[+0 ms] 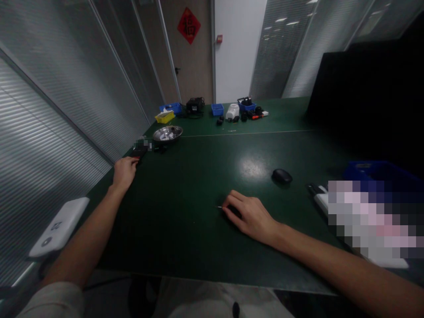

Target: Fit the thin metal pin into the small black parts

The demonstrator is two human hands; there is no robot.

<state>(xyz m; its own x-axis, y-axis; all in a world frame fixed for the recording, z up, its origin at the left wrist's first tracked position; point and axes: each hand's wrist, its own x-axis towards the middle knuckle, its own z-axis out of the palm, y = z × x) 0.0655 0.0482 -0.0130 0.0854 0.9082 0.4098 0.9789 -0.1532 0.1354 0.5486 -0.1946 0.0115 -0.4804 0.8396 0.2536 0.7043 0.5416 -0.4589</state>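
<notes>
My left hand (124,173) reaches to the table's left edge. Its fingers are closed at a dark flat object (141,151) with a bit of red by the fingertips; blurred squares hide part of it, so its kind is unclear. Low over the middle of the green table (172,190), my right hand (248,216) pinches a thin, pale, needle-like piece (218,206) between thumb and forefinger. Beyond my left hand stands a round metal bowl (160,136) with white scraps in it. Small black pieces (160,149) lie just in front of the bowl.
A black computer mouse (282,176) sits right of centre. Further right are a blurred-out white item (394,261), a blue bin (367,166) and a dark monitor (371,88). Blue trays (217,110) and a yellow tray (164,117) line the back. A white device (61,225) is at left.
</notes>
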